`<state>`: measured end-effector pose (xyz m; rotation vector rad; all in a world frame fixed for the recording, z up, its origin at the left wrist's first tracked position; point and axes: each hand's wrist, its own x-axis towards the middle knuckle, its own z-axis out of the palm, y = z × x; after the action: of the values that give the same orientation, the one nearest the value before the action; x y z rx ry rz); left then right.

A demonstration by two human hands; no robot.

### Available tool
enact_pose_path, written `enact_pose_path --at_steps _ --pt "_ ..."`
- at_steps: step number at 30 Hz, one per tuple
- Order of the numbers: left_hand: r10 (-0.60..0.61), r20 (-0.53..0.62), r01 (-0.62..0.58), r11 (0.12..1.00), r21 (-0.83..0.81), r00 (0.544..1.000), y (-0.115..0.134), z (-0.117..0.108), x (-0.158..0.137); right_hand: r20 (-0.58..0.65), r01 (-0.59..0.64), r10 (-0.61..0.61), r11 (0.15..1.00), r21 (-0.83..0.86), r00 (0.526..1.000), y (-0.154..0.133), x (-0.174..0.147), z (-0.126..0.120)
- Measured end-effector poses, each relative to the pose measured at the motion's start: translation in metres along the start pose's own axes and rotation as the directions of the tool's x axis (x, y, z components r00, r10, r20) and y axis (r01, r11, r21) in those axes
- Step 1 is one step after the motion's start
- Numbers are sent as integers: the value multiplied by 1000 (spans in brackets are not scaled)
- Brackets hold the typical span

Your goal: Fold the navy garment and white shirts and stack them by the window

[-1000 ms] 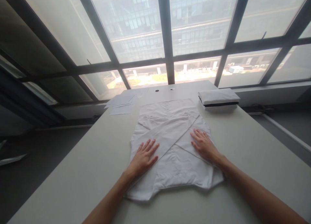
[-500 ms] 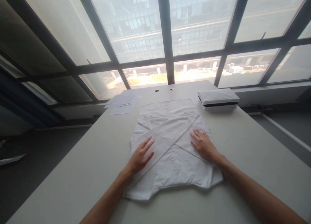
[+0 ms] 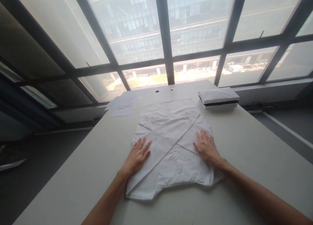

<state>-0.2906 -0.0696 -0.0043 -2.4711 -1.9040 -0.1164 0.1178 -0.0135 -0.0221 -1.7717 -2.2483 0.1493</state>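
Note:
A white garment (image 3: 176, 163), which looks like a shirt, lies spread on the table before me. Its long sleeves are folded across the body and overlap in the middle. My left hand (image 3: 137, 155) rests on the garment's left side with fingers spread, flat on the sleeve. On the opposite side, my right hand (image 3: 206, 147) lies with outstretched fingers near the garment's right edge. Neither hand grasps the cloth. Gathered wrinkles run along the centre, and the lower right corner is partly hidden by my right forearm.
The white table (image 3: 90, 173) reaches toward large framed windows (image 3: 137, 26). A stack of folded white cloth (image 3: 218, 94) with a dark band sits at the far right. Sheets of paper (image 3: 122, 103) lie at the far left, and a round cable hole (image 3: 157, 91) is at the back.
My left hand has slid left and slightly back toward the garment's edge. My right hand has shifted a little right, toward the other edge. The garment's folds look nearly the same.

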Motion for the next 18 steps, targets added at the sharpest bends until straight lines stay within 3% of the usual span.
enact_pose_path --at_steps 5,18 --pt "-90 31 88 995 55 995 5 -3 -1 52 4 -1 998 -57 999 4 1 9" --pt "-146 69 144 989 40 987 11 -7 0 28 4 -3 998 -58 1000 6 4 13"
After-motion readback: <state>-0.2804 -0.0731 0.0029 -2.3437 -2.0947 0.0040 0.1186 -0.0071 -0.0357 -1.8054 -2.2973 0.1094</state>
